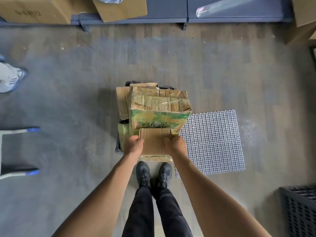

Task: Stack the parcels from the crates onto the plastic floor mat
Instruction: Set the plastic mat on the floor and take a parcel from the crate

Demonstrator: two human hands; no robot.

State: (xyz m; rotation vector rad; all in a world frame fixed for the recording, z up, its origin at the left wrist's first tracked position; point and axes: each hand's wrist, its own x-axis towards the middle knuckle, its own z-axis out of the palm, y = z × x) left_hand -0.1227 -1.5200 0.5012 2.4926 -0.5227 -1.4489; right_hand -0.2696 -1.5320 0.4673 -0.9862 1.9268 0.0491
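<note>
A small plain cardboard parcel sits near me on top of a heap of parcels in a dark crate. My left hand grips its left side and my right hand grips its right side. Behind it lies a large taped parcel with a green printed side, and more brown parcels show to the left. The white plastic lattice floor mat lies on the floor just right of the crate, with nothing on it.
A second dark crate stands at the lower right. Large cardboard boxes rest on grey shelving at the back. A trolley frame with blue tips is at the left, and another person's shoe beyond it.
</note>
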